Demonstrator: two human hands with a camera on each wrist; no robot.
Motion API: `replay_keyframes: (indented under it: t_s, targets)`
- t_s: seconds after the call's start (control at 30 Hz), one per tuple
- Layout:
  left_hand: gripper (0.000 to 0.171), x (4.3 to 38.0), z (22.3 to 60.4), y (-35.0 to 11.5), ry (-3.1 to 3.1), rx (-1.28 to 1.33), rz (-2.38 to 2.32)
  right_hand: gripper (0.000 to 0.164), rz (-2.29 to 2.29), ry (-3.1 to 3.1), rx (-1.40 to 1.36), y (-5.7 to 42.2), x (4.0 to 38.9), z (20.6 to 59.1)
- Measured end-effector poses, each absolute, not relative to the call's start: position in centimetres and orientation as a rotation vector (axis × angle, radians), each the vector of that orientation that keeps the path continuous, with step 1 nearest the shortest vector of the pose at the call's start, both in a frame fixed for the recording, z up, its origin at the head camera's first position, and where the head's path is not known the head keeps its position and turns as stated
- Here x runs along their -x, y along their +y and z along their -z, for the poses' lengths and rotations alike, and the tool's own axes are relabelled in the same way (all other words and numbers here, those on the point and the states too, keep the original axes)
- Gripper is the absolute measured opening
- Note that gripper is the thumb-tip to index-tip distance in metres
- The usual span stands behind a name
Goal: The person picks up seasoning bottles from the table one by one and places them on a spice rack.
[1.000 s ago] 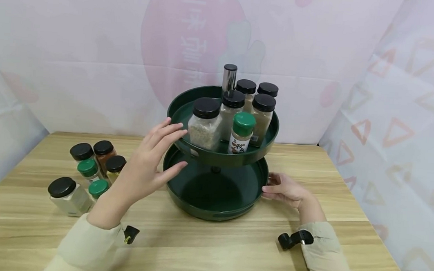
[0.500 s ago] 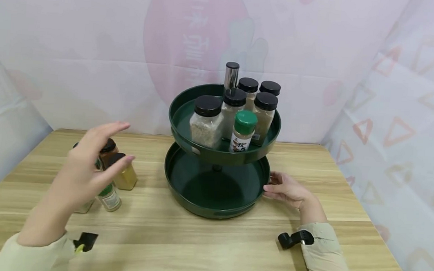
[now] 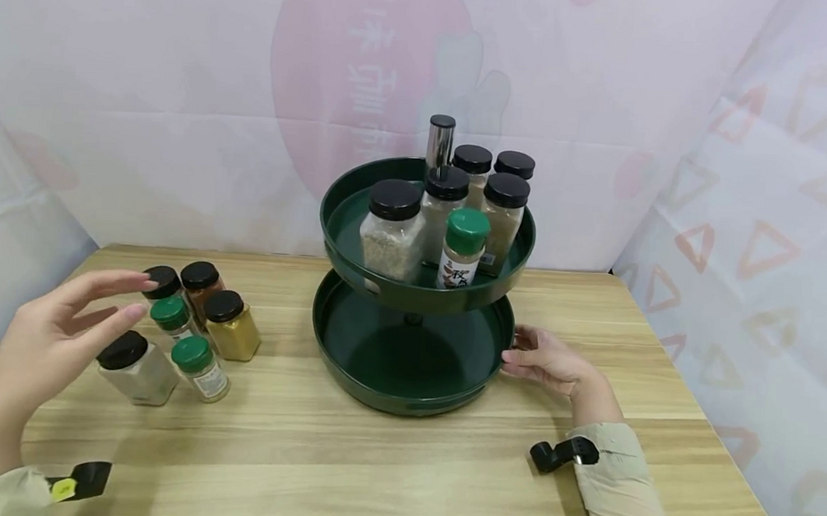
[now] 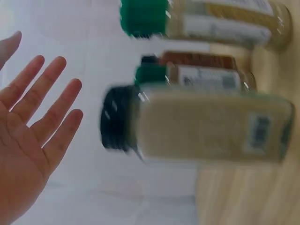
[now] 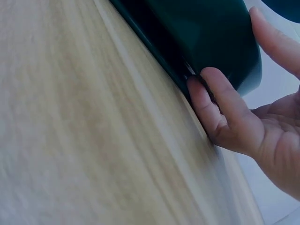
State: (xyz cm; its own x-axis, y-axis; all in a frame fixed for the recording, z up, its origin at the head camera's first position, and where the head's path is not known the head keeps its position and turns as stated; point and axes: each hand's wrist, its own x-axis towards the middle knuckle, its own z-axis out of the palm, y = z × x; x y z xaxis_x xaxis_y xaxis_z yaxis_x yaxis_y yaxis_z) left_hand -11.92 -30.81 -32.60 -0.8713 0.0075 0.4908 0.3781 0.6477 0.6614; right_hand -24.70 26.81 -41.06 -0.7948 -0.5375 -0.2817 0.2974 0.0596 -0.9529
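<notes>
1. Dark-green two-tier stand sits mid-table. Six upright jars ride on the upper tray, crowded toward its near and right parts.
2. Left hand: fingers spread, grasping nothing, by the jar cluster at left. Nearest is the pale jar; left wrist view shows a gap between them.
3. Right hand: grips the lower tray at its right side, some fingers bent in at the base edge.
4. Risk (judged): cluster stands tight, so a wide or low reach could knock the green-capped shaker or yellow jar over. A sharp pull at right could jolt the lopsided upper load; tall jars might topple.
5. Surface: light wood-grain table.
6. Room: whitish backdrop with pink print at far side; right-hand cloth carries triangle outlines.
</notes>
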Motion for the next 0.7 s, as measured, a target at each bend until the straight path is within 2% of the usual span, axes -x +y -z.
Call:
replay_keyframes:
  t_s: [0.17,0.43,0.7]
  targets:
    - [0.044,11.6,35.3,-33.3,-2.538,0.229,1.133,0.088,1.792,1.758,0.254,26.9,24.6,41.1]
    - [0.071,11.6,37.6,-35.0,-2.77,0.273,1.051,0.09,1.777,1.786,0.221,27.1,24.5,41.0]
    - [0.076,11.5,38.2,-36.0,-2.835,0.406,0.95,0.091,1.772,1.763,0.251,26.8,24.4,40.8]
